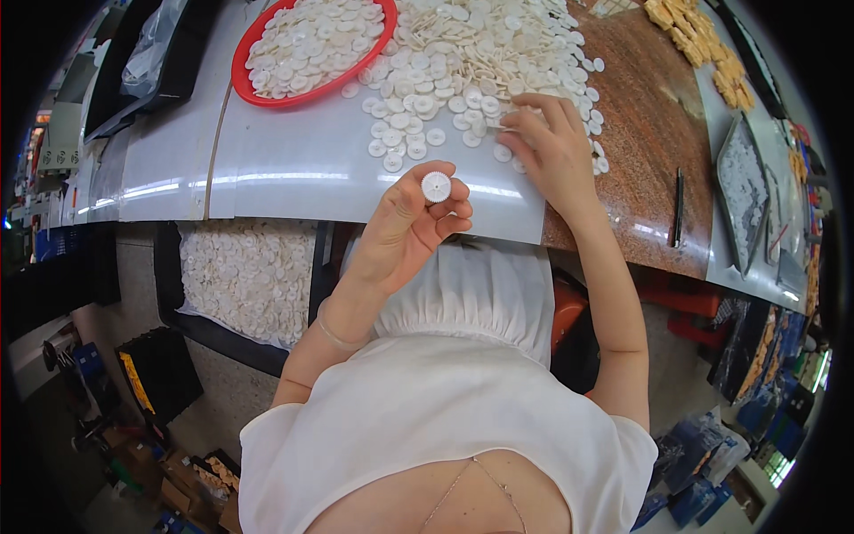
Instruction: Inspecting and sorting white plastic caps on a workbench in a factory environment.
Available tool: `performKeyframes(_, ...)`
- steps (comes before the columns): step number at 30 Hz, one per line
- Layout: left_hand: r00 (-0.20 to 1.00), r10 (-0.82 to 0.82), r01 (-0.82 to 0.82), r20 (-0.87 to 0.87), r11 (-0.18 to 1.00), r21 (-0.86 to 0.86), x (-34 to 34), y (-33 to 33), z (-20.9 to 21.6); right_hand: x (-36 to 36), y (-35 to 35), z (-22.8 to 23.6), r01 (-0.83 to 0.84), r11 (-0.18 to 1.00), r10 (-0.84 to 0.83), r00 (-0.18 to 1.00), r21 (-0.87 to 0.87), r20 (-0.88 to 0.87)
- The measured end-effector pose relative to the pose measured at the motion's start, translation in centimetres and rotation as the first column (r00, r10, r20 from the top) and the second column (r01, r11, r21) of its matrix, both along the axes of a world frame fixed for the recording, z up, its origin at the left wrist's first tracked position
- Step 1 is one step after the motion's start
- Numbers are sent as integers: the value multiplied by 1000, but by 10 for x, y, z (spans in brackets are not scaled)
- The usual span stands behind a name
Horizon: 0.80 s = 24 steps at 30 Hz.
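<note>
My left hand (414,214) is raised over the table's near edge, pinching a small white plastic gear (436,187) with a toothed rim and a centre hole. Its flat face is turned up toward me. My right hand (556,147) is at the near right side of a heap of similar white gears (480,53). Its thumb and forefinger close on another white gear (498,126), seen nearly edge-on and partly hidden by the fingers. Loose gears lie flat on the grey tabletop (302,169) between the heap and my hands.
A red round basin (390,40) full of white gears stands left of the heap. Farther left is a black bin (178,80) with plastic bags. To the right lie a black pen (678,209), yellowish parts (698,40) and a tray (725,178). Below sits a gear-filled crate (169,294).
</note>
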<state>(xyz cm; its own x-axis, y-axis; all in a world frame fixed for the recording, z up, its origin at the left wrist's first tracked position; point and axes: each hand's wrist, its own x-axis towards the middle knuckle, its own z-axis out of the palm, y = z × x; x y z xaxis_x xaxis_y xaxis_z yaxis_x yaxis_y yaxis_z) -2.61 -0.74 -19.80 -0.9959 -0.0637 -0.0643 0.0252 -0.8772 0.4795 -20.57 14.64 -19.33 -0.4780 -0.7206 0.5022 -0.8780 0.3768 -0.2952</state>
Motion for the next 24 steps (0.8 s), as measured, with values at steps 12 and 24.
performKeyframes(12,532,498,-387,-685,-576,-720,-78,-137,45,0,0,2,-23,990,26,1000,-141,17)
performKeyframes(24,966,137,-260,-221,464,-847,-62,-5,10,26,2,28,114,950,222,409,-291,885)
